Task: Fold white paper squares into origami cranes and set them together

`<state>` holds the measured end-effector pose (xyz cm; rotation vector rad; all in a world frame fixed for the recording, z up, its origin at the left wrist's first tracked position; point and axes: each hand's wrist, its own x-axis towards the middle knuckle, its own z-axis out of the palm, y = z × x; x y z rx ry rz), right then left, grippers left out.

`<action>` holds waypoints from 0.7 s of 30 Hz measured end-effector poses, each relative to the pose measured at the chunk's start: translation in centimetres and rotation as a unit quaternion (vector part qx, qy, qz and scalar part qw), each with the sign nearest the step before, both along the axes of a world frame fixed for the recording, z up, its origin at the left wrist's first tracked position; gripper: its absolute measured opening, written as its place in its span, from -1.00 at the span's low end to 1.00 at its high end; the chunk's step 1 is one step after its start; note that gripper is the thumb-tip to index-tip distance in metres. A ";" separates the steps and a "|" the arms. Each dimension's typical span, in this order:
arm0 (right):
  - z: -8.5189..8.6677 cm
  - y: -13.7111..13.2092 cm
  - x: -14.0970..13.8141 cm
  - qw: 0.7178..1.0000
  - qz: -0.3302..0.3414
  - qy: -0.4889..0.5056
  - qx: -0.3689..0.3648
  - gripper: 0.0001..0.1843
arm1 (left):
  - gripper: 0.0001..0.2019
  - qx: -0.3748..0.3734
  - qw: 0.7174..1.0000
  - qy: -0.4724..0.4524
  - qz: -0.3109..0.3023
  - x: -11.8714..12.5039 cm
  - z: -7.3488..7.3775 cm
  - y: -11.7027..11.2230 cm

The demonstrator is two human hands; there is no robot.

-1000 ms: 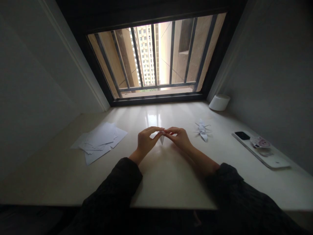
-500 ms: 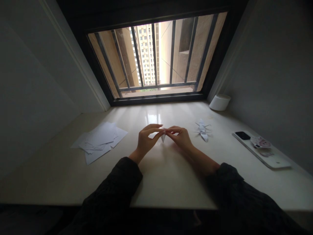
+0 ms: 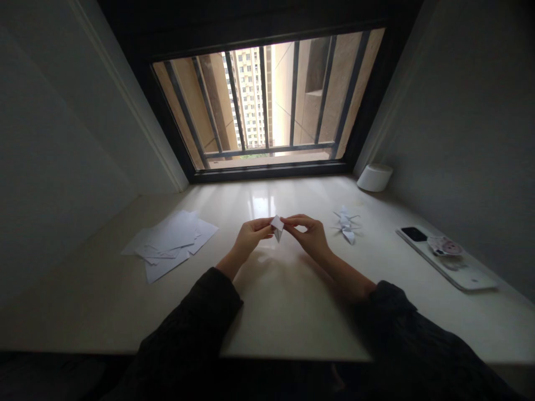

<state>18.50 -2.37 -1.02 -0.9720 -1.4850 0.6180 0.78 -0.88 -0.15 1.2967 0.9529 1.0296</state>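
A small piece of folded white paper [image 3: 277, 224], diamond-shaped with a point hanging downward, is held up between my hands above the tabletop. Its left edge is pinched by my left hand [image 3: 251, 235], thumb and fingers closed. From the other side, the thumb and forefinger of my right hand [image 3: 308, 229] grip its right edge. To the right of the hands, several folded paper figures [image 3: 346, 224] with thin points lie in a row. Loose white paper sheets [image 3: 171, 239] lie in an untidy pile on the left.
A phone [image 3: 447, 259] with a round decorated grip lies face down at the right. Behind it, a white cylindrical object [image 3: 375, 177] stands near the wall. A barred window [image 3: 267, 100] is at the back of the pale counter [image 3: 288, 317].
My left thumb and fingers have shifted left and lower on the folded paper, so its upper diamond face now shows. My right hand keeps its pinch, nearly unmoved.
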 end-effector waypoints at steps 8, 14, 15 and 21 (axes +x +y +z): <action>-0.2 0.4 -0.1 0.988 0.076 0.110 -0.073 -0.76 | -0.59 -0.016 0.999 -0.041 0.006 0.0 -0.3 0.1; -0.2 0.3 -0.3 0.976 0.112 0.138 -0.129 -0.60 | -0.59 -0.013 0.999 -0.041 -0.002 0.1 -0.2 -0.1; -0.2 0.3 -0.3 0.974 0.117 0.145 -0.130 -0.61 | -0.59 -0.014 0.999 -0.044 -0.006 0.1 -0.2 -0.1; -0.8 0.6 -0.2 0.969 0.116 0.158 -0.150 -0.67 | -0.58 -0.031 0.997 -0.064 -0.014 0.2 -0.4 0.0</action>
